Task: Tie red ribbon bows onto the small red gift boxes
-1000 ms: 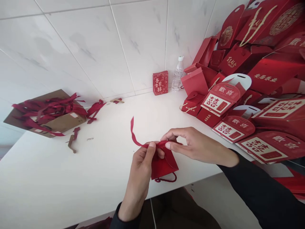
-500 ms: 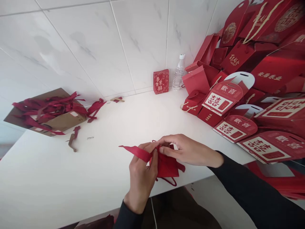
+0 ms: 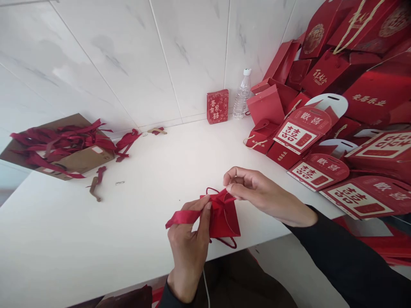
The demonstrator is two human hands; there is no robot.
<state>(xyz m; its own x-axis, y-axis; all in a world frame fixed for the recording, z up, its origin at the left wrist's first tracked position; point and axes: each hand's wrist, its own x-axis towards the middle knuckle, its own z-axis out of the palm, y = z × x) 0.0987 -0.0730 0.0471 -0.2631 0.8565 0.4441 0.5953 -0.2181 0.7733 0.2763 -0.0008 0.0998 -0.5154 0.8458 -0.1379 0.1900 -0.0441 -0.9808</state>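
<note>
A small red gift box [image 3: 224,220] with a cord handle lies near the front edge of the white table [image 3: 96,239]. A red ribbon [image 3: 181,217] runs from its top out to the left. My left hand [image 3: 189,244] pinches that ribbon between thumb and fingers beside the box. My right hand [image 3: 253,190] pinches the other ribbon end just above the box's top, fingers closed.
A brown cardboard box [image 3: 77,160] heaped with red ribbons sits at the far left, with loose ribbon scraps [image 3: 96,184] nearby. A red carton [image 3: 217,106] and a clear water bottle [image 3: 240,94] stand against the tiled wall. Piled red gift bags and boxes [image 3: 321,141] fill the right side.
The long ribbon tail that stood up over the table has been pulled down and left. My right hand has risen from the box and drawn its ribbon end upward.
</note>
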